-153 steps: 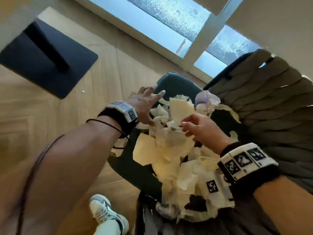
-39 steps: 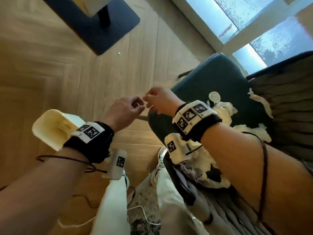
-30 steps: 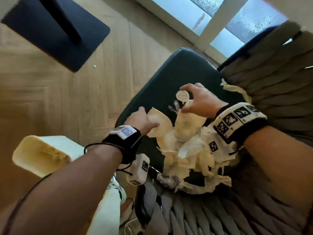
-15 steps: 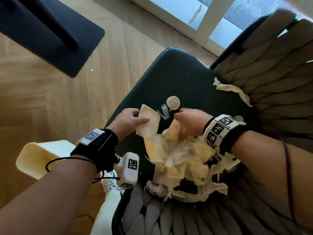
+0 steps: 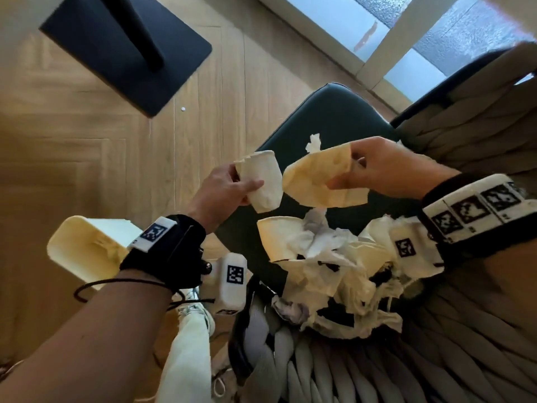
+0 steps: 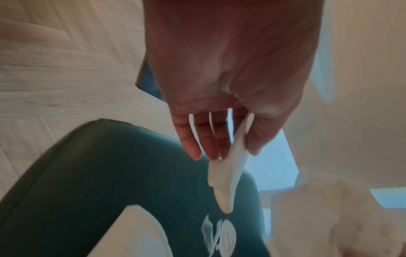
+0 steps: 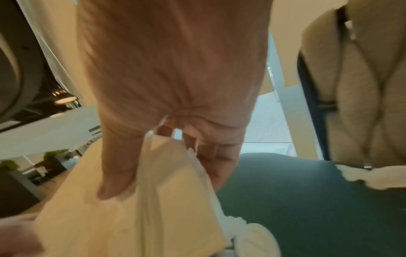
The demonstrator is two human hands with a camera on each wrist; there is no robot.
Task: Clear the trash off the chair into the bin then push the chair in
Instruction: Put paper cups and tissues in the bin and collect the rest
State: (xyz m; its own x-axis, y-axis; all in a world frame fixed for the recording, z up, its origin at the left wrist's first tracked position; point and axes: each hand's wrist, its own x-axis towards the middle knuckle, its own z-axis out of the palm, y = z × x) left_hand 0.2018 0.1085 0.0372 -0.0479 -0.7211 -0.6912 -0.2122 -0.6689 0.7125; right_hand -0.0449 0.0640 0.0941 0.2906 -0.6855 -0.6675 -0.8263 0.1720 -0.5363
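Above the dark green chair seat (image 5: 334,117), my left hand (image 5: 247,181) grips a crumpled white paper cup (image 5: 263,181). The left wrist view shows it pinched flat, cup (image 6: 228,173) between thumb and fingers. My right hand (image 5: 345,173) holds a flattened cream paper cup (image 5: 319,181), and its thumb presses the paper (image 7: 164,191). A pile of torn paper and tissue (image 5: 334,263) lies on the seat below both hands. A small round lid (image 6: 226,238) also lies on the seat. The cream bin (image 5: 84,248) stands on the floor to the left, behind my left wrist.
The woven beige chair back (image 5: 465,126) curves round the right and near sides. A paper strip (image 7: 362,177) lies against it. A black table base (image 5: 128,50) with its post stands on the wooden floor at far left. My leg and shoe (image 5: 191,344) are beside the chair.
Both hands have risen off the pile, each with a paper cup. The left hand's piece has come away from the heap, and the right hand has moved up and right.
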